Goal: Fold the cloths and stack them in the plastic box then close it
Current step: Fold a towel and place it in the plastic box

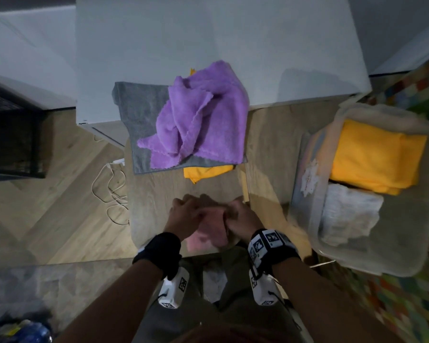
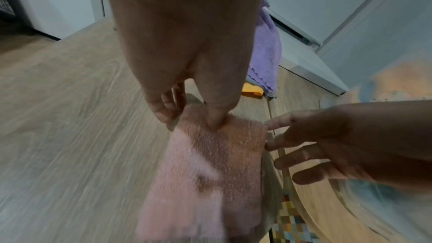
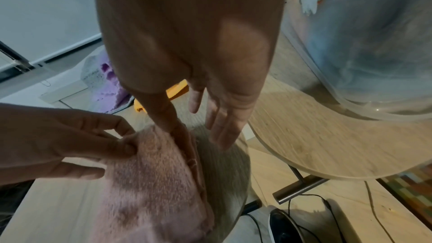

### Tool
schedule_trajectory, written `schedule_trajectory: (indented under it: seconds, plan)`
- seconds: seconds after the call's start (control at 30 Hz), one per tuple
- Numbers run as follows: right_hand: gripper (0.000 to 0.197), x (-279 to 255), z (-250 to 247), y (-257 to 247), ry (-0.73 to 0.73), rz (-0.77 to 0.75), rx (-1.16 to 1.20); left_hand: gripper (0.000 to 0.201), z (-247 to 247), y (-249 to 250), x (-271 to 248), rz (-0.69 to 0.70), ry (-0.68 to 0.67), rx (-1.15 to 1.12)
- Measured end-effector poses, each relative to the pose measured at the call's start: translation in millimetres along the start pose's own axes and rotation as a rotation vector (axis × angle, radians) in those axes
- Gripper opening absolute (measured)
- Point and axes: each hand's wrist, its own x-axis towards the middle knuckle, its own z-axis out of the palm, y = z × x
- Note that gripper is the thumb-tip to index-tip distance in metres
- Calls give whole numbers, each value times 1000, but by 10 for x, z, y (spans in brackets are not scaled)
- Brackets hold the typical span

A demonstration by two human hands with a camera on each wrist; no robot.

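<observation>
**Both hands on a pink cloth at the counter's near edge**

The left hand point(image 2: 187, 47) pinches the far edge of the fuzzy pink cloth point(image 2: 210, 163) between thumb and fingers. The right hand point(image 3: 194, 53) has its thumb pressed along the cloth's side edge, its other fingers straight and spread clear of the cloth. The cloth droops over the near edge of the wood-grain counter point(image 1: 159, 194), blurred by motion.

Toward the far edge lies a heap: a crumpled purple cloth point(image 1: 198, 115) on a flat grey cloth point(image 1: 139, 107), with a yellow cloth point(image 1: 203, 172) peeking out beneath.

At the right edge sits the clear plastic box point(image 1: 315, 226), lid off, holding a folded yellow cloth point(image 1: 374, 157) beside a white cloth point(image 1: 349, 216). A starburst sticker point(image 1: 308, 179) on its wall carries writing too blurred to read.

Pale herringbone floor point(image 1: 47, 214) lies to the left with a white cable point(image 1: 109, 191); a multicoloured rug point(image 1: 406, 305) shows at right.
</observation>
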Motion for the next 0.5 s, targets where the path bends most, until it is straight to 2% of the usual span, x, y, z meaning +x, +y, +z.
schedule_trajectory:
  seconds: [0.13,0.2,0.3,0.4,0.5]
  plan:
    - [70,33,10,-51,-46,-67,-104,55,-74,113,5,38,-58,-10]
    - [75,53,55,-123,-37,-116,-136,47,-185,196,-33,52,-89,-25]
    - [59,65,81,-327,38,-251,-225,12,-420,311,-87,122,-61,-35]
    - [33,46,6,-597,52,-291,-267,21,-749,510,-136,207,-18,-47]
    - [28,-105,-202,-843,86,-283,-183,21,-1168,743,-187,301,10,-48]
